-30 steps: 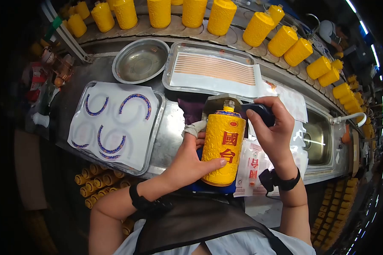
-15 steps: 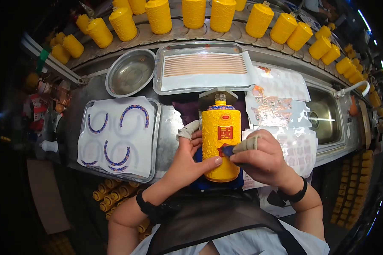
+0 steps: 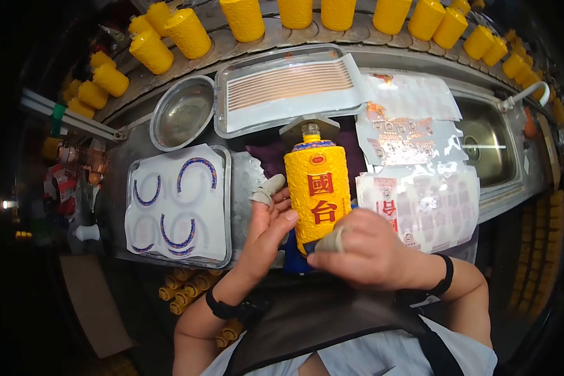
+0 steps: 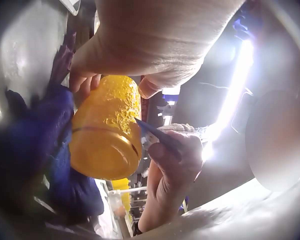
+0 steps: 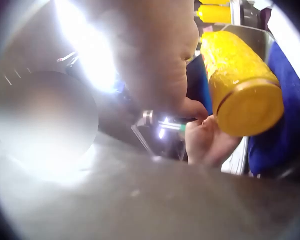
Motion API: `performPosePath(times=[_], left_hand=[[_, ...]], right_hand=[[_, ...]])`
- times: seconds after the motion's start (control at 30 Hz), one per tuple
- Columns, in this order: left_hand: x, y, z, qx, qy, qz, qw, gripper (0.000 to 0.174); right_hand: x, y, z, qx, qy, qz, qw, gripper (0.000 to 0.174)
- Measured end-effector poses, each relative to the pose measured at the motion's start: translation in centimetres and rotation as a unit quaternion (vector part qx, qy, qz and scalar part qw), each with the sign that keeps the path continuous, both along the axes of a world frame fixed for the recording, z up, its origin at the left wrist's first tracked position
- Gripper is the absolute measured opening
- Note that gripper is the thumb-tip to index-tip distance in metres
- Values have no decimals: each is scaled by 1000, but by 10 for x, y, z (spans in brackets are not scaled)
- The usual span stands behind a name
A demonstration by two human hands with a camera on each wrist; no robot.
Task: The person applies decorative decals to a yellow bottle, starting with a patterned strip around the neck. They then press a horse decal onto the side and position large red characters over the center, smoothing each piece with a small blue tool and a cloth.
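Note:
A yellow embossed bottle with red characters and a clear glass neck lies tilted in front of the person, base toward the body. The left hand holds its left side, thumb at the front and fingers round the flank; a pale cover wraps one finger. The right hand, also with a covered finger, pinches a thin dark blue scraper. Its edge lies against the bottle's lower front, near the base. Beneath the bottle is a blue cloth.
A tray with curved patterned decals stands left. Behind are a metal basin and a tray with a striped sheet. Printed decal sheets lie right, before a sink. Yellow bottles line the conveyor at the back.
The right hand has brought the scraper from beside the bottle's neck to the lower red character, then down to the base. The left hand's thumb has shifted up toward the bottle's left edge.

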State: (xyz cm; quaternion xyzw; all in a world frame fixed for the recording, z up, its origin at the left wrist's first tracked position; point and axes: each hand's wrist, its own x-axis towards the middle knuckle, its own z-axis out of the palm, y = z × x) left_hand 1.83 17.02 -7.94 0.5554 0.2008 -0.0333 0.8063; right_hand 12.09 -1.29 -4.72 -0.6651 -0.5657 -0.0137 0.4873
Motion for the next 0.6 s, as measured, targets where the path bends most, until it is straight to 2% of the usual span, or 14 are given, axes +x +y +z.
performPosePath(times=[0.03, 0.07, 0.2, 0.23, 0.3, 0.33, 0.37, 0.43, 0.47, 0.5, 0.57, 0.6], left_hand=[[2, -1, 0, 16, -3, -5, 1000, 68], [3, -2, 1, 15, -4, -5, 1000, 70], [6, -6, 4, 43, 4, 6, 999, 74], [7, -8, 5, 48, 9, 13, 999, 75], [10, -13, 3, 52, 19, 15, 998, 77], [11, -14, 3, 53, 22, 16, 998, 77], [12, -15, 2, 58, 24, 21, 998, 78], [12, -13, 3, 70, 28, 26, 997, 77], [11, -13, 4, 80, 31, 26, 996, 77], [12, -13, 4, 88, 32, 25, 995, 76], [16, -14, 7, 76, 32, 27, 996, 76], [16, -15, 9, 68, 35, 26, 997, 76]], right_hand=[[3, 0, 1, 11, 21, -36, 999, 22], [11, 0, 1, 11, -11, -87, 996, 21], [-4, -17, -7, -14, 10, -55, 998, 24], [-4, -18, -5, -14, 86, -80, 993, 23], [-9, -17, 1, -16, 240, -138, 961, 23], [-3, -17, -5, -11, 245, -170, 954, 25], [2, -19, -7, -39, 300, -193, 934, 24], [2, -29, -33, -35, 466, -245, 850, 23], [6, -35, -41, -49, 503, -274, 818, 22], [12, -38, -49, -72, 483, -267, 831, 23], [3, -41, -50, 32, 590, -245, 768, 24], [2, -35, -41, 53, 570, -229, 787, 24]])
